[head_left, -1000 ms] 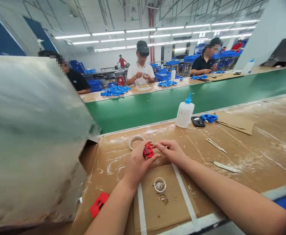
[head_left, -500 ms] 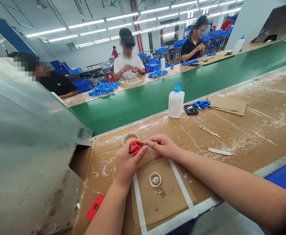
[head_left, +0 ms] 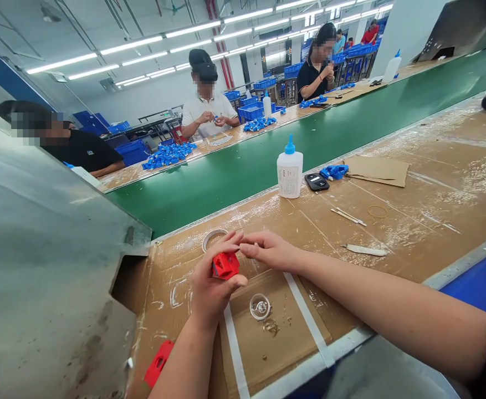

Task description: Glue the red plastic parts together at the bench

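A small red block with holes [head_left: 226, 265] rests in my left hand [head_left: 211, 282], held between the palm, thumb and curled fingers. Close by on the right, my right hand [head_left: 270, 250] has its thumb and fingertips together beside the left fingertips; whatever it pinches is too small to make out. Below both hands, a round clear dish with a white rim [head_left: 260, 307] sits on a taped cardboard sheet [head_left: 284, 360], with small brass-coloured pieces [head_left: 270, 327] beside it. Behind my left hand lies a tape ring [head_left: 207, 239].
A white bottle [head_left: 290, 173], black device [head_left: 316, 182], blue parts [head_left: 334, 172], swabs [head_left: 348, 216] and a knife [head_left: 365, 250] lie on the bench. Another red block [head_left: 158, 363] is at lower left, beside a metal panel [head_left: 60, 249]. People sit beyond the green belt [head_left: 209, 188].
My left hand has turned and its thumb has moved down, showing more of the red block. The right fingertips have come away from the left thumb. The view has shifted slightly.
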{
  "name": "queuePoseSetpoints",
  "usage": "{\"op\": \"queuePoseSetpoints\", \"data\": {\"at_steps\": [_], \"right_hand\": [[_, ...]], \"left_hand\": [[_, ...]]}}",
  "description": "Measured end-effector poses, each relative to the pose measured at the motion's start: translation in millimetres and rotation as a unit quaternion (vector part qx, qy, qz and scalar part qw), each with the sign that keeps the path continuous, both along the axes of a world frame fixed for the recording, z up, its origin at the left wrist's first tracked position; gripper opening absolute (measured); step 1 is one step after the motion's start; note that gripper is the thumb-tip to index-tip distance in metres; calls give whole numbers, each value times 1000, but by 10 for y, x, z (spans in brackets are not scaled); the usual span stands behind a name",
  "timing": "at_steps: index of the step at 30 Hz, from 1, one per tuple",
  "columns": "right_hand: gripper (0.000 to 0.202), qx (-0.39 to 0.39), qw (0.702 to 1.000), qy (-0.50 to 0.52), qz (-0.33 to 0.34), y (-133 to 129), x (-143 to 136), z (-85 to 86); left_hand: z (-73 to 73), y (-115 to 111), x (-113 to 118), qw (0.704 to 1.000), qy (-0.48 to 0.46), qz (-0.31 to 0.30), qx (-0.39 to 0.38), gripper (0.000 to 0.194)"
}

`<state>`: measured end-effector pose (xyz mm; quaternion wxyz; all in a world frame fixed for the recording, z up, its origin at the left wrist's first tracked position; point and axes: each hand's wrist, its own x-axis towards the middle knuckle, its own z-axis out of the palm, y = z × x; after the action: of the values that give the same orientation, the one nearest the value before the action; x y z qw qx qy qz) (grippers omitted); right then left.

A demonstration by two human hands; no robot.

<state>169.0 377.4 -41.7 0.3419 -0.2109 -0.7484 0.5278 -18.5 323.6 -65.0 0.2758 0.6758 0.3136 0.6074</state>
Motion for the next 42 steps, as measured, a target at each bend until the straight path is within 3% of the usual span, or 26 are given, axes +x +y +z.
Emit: {"op": "queuePoseSetpoints", "data": {"at_steps": [2,4,7,13,19,23,26,32,42], "right_hand": [[55,-76,993,7,94,-29,-13,-7],[55,-132,981,7,143,-59,-33,-17],[53,-153,978,5,143,-90,-60,-26],[56,-184,976,-4,113,-85,-54,-35],[57,-57,994,47,-77,-46,-6,-40],[76,107,992,18,-57,-39,61,35],[79,221,974,-51,-16,-32,80,59],[68,201,976,-82,-20,-32,33,-11],[53,170,985,-2,-12,-139,-42,-43]], "left_hand": [[-7,-2,27,1000,3,-21,8,65],[-17,-7,48,999,5,-39,-4,72],[-9,-27,43,998,18,-56,-34,76],[44,-51,-23,994,81,-15,-68,57],[70,-46,-12,986,88,125,-70,30],[110,-63,24,982,120,108,-96,27],[132,-75,80,982,131,87,-102,27],[166,-95,180,987,111,22,-113,21],[134,-187,224,994,72,-3,-81,20]]}}
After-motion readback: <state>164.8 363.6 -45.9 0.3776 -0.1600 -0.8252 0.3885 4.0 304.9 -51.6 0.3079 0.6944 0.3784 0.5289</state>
